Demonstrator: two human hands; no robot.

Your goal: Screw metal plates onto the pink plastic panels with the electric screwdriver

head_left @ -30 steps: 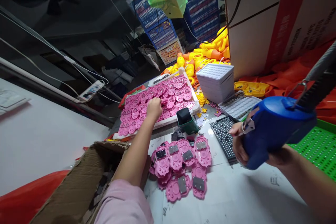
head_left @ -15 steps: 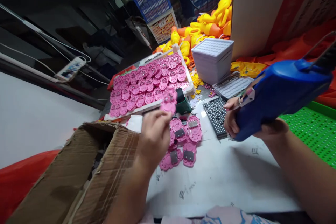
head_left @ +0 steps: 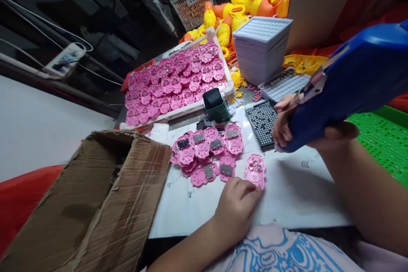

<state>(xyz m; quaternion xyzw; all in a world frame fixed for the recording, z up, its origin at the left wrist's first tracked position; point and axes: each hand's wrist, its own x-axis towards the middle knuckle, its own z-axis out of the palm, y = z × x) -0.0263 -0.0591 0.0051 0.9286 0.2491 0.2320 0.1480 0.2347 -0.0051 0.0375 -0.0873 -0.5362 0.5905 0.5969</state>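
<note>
My left hand (head_left: 237,204) pinches the lower edge of a pink plastic toy casing (head_left: 255,165) at the front of the table, its screw bosses and metal contacts facing up. In my right hand (head_left: 283,125) is a blue electric screwdriver (head_left: 350,80), my fingers wrapped round it by its metal lever. Its tip points down over the table, right of the casing and apart from it. Left of the casing lies a loose pile of pink casings (head_left: 200,144) with grey or black battery covers. Near my right fingers lies a black perforated screw tray (head_left: 259,114) dotted with small screws.
A white-rimmed tray (head_left: 228,87) holds rows of pink casings. A green-black cup (head_left: 218,108) stands before it. White stacked trays (head_left: 259,57) stand behind. An open cardboard box (head_left: 134,204) blocks the left; a green basket (head_left: 379,136) sits right. Yellow-orange parts (head_left: 255,4) are heaped behind.
My left hand has brought the pink casing down from above the pile to the table in front, toward me and to the right. The screwdriver stays in my right hand. The view has shifted.
</note>
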